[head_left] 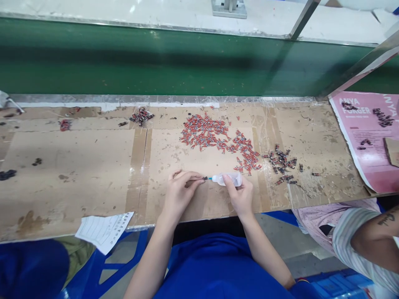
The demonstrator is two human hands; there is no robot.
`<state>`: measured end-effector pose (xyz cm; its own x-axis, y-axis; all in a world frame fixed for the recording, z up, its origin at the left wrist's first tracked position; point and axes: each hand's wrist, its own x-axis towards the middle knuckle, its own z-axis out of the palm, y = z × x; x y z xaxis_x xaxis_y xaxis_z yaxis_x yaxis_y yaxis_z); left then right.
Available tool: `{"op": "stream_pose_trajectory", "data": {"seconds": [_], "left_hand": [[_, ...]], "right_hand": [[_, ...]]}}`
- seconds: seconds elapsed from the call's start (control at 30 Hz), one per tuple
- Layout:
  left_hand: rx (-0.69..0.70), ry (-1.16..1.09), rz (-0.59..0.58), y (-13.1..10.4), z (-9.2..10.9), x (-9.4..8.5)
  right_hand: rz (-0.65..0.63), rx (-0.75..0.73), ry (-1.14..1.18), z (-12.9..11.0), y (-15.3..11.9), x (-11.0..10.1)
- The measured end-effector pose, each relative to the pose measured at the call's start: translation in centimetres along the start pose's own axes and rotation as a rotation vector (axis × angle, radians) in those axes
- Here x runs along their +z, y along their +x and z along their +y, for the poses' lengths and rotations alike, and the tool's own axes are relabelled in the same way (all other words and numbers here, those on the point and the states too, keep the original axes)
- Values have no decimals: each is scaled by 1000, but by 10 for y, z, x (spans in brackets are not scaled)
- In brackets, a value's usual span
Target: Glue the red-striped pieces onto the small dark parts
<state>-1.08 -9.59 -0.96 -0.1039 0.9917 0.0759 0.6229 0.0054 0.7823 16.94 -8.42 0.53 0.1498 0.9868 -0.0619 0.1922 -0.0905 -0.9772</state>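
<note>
Two bare hands work near the front edge of a long bench top covered in tan cardboard and clear tape (pixel 102 162). The left hand (pixel 182 187) is drawn closed at the fingertips, thumb and fingers pinching a small, dark, slender part (pixel 205 178), which points toward the right hand (pixel 242 195). The right hand is curled around a translucent white plastic squeeze bottle (pixel 235 177), its thumb pressed along the upper side; the bottle lies nearly level, and its thin blue nozzle (pixel 210 179) meets or almost meets the dark part, actual contact being too small to tell. Beyond the hands spreads a large, loose heap of small red-and-dark parts (pixel 202 131), trailing rightward into a narrower patch just beyond the bottle. To the right of this patch lies a scattered group of mostly dark small parts (pixel 282 160); a compact dark-and-red cluster (pixel 141 116) and a little red bunch (pixel 65 125) lie farther left, toward the back. A pink printed sheet (pixel 377 168) covers the right end, with dark pieces on it. A white printed paper (pixel 104 230) overhangs the front edge at left. At lower right, a co-worker's striped sleeve (pixel 347 228) shows; a green panel (pixel 156 62) runs behind the bench top.
</note>
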Motion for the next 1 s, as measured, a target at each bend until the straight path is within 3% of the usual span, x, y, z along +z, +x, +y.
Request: {"op": "stream_pose_trajectory", "data": {"seconds": [0.77, 1.0], "left_hand": [[13, 37, 15, -1, -2, 1], [64, 71, 10, -3, -1, 0]], "right_hand": [[4, 14, 16, -2, 1, 0], [115, 28, 148, 1, 2, -5]]}}
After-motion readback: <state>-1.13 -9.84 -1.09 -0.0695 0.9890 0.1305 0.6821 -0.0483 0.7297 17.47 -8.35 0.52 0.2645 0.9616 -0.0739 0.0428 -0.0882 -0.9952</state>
